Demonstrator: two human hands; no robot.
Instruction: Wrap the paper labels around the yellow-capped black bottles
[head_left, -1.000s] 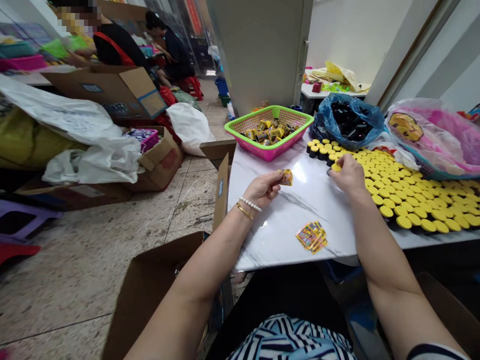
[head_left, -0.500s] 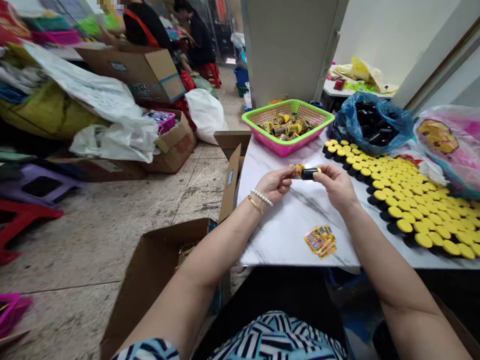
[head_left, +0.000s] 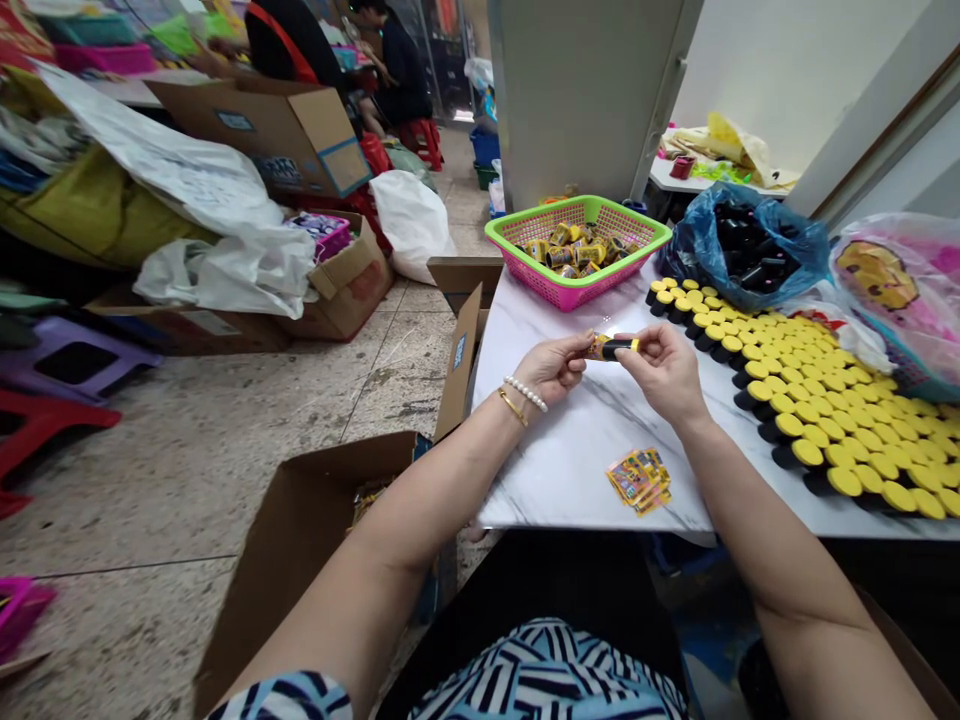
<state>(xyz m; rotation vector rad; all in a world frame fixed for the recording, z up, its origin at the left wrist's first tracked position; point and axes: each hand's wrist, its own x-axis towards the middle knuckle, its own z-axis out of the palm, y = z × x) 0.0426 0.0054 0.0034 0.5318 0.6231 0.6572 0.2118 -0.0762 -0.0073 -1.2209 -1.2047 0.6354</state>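
Note:
Above the white marbled table (head_left: 555, 470), both my hands hold a small black cylinder with a yellow cap (head_left: 619, 344). My left hand (head_left: 555, 370), with a pearl bracelet and a gold bangle, pinches a yellow printed sleeve (head_left: 595, 346) at the cylinder's left end. How much of the cylinder is inside the sleeve I cannot tell. Thumb and fingers of my right hand (head_left: 666, 368) grip the capped right end. A small fanned pile of flat yellow printed sleeves (head_left: 639, 480) lies on the table below my hands.
A pink and green basket (head_left: 577, 292) holds several yellow printed cylinders. Rows of yellow-capped black cylinders (head_left: 840, 400) stand at right, near a blue bag (head_left: 690, 250) of black parts. An open carton (head_left: 277, 540) is at lower left. Two people sit at the back left.
My right hand has shifted slightly left, and its fingers lie further round the capped end. Less of the black body shows between the hands. My left hand stays nearly in place.

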